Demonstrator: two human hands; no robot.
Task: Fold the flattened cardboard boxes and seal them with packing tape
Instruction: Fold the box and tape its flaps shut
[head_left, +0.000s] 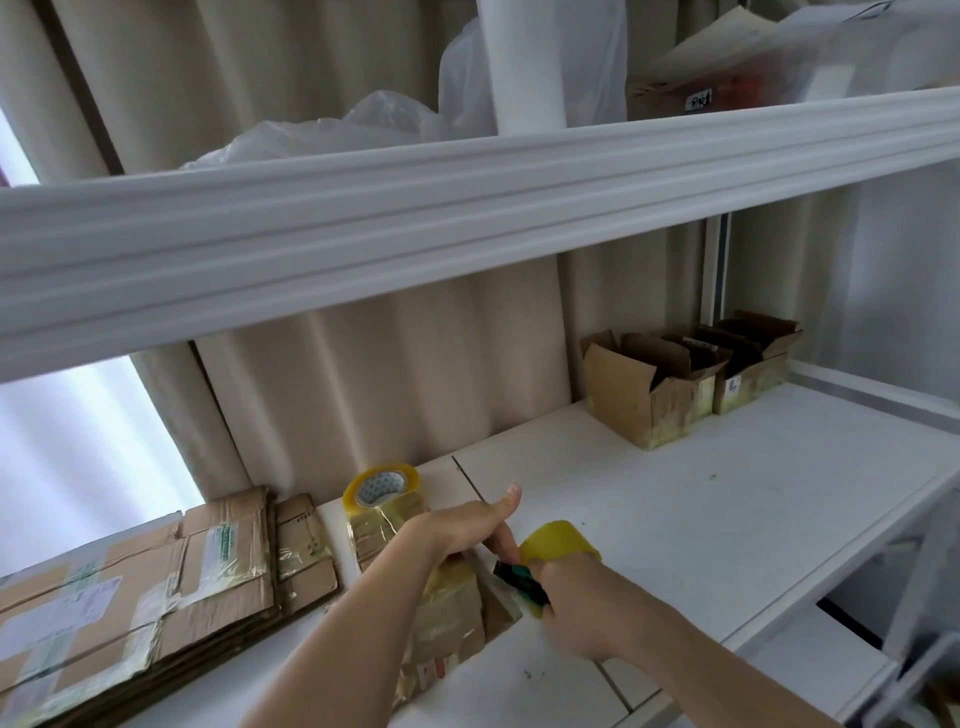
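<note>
A small cardboard box (447, 618), wrapped in old clear tape, lies on the white shelf (727, 499) in front of me. My left hand (467, 525) presses down on its far end, fingers curled over the edge and thumb raised. My right hand (576, 597) grips a tape dispenser (519, 577) with a green-and-black handle and a yellowish tape roll (558, 538), held at the box's right edge. A second roll of clear tape (382, 488) rests behind the box. A stack of flattened cardboard boxes (130, 608) lies at the left.
Three opened small cardboard boxes (685, 374) stand in a row at the back right of the shelf. An upper white shelf beam (467, 218) crosses overhead, with plastic bags and a box on top. Beige curtains hang behind.
</note>
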